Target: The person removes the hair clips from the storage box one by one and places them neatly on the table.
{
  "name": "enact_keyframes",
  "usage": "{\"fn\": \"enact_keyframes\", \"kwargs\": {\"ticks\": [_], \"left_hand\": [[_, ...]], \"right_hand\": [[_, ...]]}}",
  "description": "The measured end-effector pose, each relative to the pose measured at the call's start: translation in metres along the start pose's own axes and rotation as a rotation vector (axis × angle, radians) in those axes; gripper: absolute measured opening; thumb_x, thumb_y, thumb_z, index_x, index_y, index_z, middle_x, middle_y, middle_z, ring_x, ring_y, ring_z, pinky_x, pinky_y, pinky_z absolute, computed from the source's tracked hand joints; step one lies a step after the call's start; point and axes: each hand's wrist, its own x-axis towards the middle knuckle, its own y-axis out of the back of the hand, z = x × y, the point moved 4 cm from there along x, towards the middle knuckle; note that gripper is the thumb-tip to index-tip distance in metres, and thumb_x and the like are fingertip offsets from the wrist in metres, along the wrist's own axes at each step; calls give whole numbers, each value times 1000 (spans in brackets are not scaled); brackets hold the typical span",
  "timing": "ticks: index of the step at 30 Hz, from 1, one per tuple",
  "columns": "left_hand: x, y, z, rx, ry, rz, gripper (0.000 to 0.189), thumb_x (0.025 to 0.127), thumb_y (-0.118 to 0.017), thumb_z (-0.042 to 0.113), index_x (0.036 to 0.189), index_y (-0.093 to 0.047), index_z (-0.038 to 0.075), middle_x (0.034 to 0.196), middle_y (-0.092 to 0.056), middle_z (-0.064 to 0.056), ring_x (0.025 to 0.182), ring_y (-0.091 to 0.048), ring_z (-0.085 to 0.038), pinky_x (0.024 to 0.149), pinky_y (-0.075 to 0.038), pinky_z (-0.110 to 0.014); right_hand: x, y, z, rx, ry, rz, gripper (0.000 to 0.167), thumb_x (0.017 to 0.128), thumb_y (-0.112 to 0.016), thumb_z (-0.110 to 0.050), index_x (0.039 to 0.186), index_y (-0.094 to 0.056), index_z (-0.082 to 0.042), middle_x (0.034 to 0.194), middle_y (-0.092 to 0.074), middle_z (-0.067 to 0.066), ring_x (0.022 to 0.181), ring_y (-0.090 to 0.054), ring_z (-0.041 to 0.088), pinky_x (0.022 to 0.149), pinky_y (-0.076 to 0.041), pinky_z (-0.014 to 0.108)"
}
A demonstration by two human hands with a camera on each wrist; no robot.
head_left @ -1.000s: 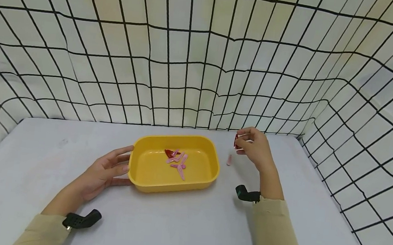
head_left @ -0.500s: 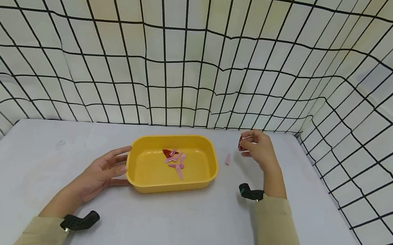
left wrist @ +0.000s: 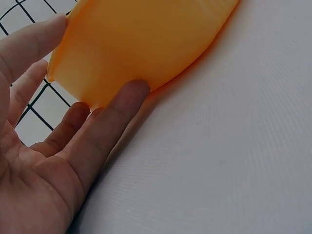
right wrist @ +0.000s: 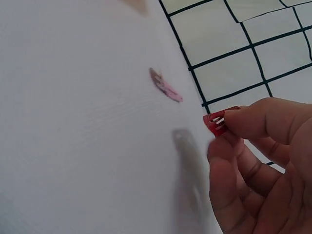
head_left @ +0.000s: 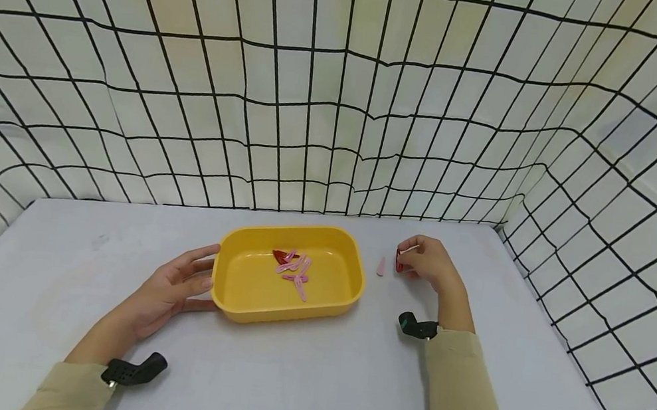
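Observation:
My right hand [head_left: 432, 263] pinches a small red snap hair clip [right wrist: 213, 126] between thumb and fingers, just above the table at the right. A pink hair clip [head_left: 381, 267] lies on the table between that hand and the yellow tray [head_left: 254, 287]. My left hand [head_left: 166, 291] rests against the tray's left side, its fingers spread along the wall and near the rim. Inside the tray are several pink hair clips [head_left: 300, 287] and a red hair clip [head_left: 280, 257], partly overlapping. In the left wrist view, fingertips touch the outer wall of the tray.
A white table [head_left: 286, 381] carries everything. Black grid netting [head_left: 339, 106] over pale sheeting stands along the far edge and down the right side. Each wrist wears a black camera band, the right one [head_left: 416, 326] close above the table.
My right hand, pinching the red hair clip, has moved slightly right, then down toward me and nearer the table. The left hand stays at the tray, whose contents look unchanged.

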Motion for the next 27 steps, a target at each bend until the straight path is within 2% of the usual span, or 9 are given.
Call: {"fn": "enact_keyframes", "kwargs": {"ticks": [7,27], "left_hand": [[1,-1,0,4,0,1,59,103,-55,12,156,-30,18,158,-23,-22,115,-64,-15,90,-58,-45],[3,-1,-2,27,-4,6,59,104,-54,14,157,-29,19,159,-24,-22,118,-63,-14,91,-58,-42]], "right_hand": [[1,-2,9,3,-50,-33,23,93,-65,-9,115,-62,-5,98,-69,9,75,-63,16,65,-55,24],[2,-1,10,-27,-30,-21,22,94,-63,-13,116,-63,-8,93,-66,10,75,-61,19,65,-55,26]]}}
